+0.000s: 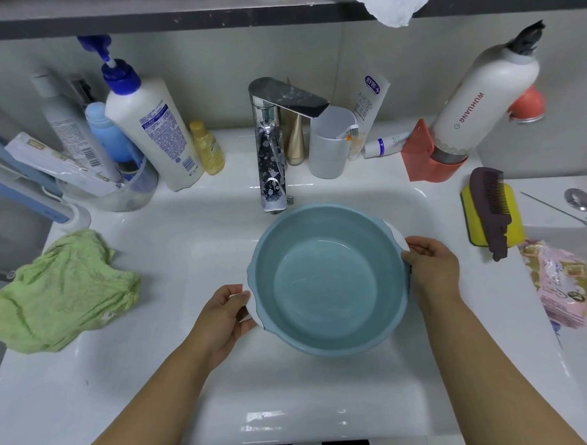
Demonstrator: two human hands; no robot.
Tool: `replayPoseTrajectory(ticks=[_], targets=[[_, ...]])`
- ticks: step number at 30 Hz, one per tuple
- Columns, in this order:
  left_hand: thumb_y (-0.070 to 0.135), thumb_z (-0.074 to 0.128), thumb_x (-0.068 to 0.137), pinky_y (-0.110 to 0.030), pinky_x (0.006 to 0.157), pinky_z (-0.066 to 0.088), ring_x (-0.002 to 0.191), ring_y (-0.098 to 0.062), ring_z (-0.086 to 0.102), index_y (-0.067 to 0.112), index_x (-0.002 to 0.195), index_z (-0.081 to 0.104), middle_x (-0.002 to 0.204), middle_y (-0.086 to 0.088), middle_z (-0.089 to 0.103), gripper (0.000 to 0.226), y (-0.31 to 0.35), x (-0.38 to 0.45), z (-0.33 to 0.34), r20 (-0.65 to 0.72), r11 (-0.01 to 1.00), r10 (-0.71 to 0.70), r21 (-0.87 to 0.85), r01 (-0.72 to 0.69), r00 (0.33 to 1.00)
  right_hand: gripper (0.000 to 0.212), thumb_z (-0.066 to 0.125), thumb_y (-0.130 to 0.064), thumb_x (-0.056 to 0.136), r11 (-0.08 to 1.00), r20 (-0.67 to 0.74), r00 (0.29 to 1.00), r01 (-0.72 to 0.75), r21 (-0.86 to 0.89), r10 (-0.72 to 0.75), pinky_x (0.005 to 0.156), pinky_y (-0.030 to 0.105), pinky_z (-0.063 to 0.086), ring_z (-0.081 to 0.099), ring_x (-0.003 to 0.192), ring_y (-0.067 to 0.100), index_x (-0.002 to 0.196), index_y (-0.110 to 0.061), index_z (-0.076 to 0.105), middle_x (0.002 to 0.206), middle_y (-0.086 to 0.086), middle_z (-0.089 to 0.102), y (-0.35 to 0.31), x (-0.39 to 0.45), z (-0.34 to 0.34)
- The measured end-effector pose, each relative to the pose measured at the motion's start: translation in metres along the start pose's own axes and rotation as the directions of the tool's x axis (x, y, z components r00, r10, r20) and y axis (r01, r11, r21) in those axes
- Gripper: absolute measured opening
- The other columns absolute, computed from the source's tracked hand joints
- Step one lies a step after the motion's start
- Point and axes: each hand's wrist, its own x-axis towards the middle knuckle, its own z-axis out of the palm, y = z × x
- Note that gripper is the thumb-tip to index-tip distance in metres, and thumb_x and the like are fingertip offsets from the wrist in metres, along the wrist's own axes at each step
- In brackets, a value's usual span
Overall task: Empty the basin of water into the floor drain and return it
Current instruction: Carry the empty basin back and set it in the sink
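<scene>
A round blue-green basin (325, 277) with white handle tabs sits in the white sink (199, 245), just in front of the tap. Clear water fills its lower part. My left hand (224, 319) grips the white tab on its left rim. On the opposite rim, my right hand (431, 264) holds the other tab. Both thumbs lie over the rim edge. No floor drain is in view.
A chrome tap (271, 146) stands right behind the basin. Bottles (149, 127) and a cup (331, 142) line the back ledge. A green cloth (65, 293) lies left; a yellow sponge (468, 216) with a comb (491, 208) and a pink packet (560, 286) lie right.
</scene>
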Motion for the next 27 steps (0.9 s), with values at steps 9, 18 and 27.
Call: replayPoseTrajectory(ticks=[9, 18, 27], targets=[[0.011, 0.054, 0.100, -0.042, 0.087, 0.057, 0.094, -0.023, 0.068, 0.005, 0.123, 0.058, 0.102, -0.010, 0.073, 0.024, 0.002, -0.001, 0.000, -0.026, 0.999, -0.006, -0.051, 0.005, 1.000, 0.029, 0.067, -0.004, 0.085, 1.000, -0.006, 1.000, 0.015, 0.009, -0.015, 0.088, 0.032, 0.055, 0.063, 0.085, 0.014, 0.111, -0.014, 0.067, 0.098, 0.000, 0.068, 0.000, -0.003, -0.001], [0.016, 0.057, 0.099, -0.041, 0.090, 0.056, 0.103, -0.024, 0.067, 0.006, 0.124, 0.059, 0.114, -0.012, 0.072, 0.027, 0.002, -0.001, -0.004, -0.057, 0.999, 0.018, -0.042, -0.020, 0.998, 0.034, 0.069, -0.011, 0.082, 1.000, 0.000, 1.000, 0.021, -0.016, -0.021, 0.096, 0.042, 0.055, 0.065, 0.099, 0.023, 0.116, -0.015, 0.067, 0.108, 0.003, 0.069, 0.001, -0.004, -0.006], [0.015, 0.056, 0.100, -0.041, 0.093, 0.054, 0.113, -0.025, 0.064, 0.009, 0.118, 0.060, 0.115, -0.010, 0.070, 0.020, 0.005, -0.006, -0.008, -0.121, 0.996, 0.074, -0.032, -0.079, 0.990, 0.037, 0.065, -0.015, 0.086, 0.990, -0.028, 0.994, 0.101, -0.102, -0.104, 0.097, 0.033, 0.049, 0.061, 0.107, 0.021, 0.123, -0.015, 0.064, 0.118, 0.002, 0.066, -0.009, -0.012, -0.014]])
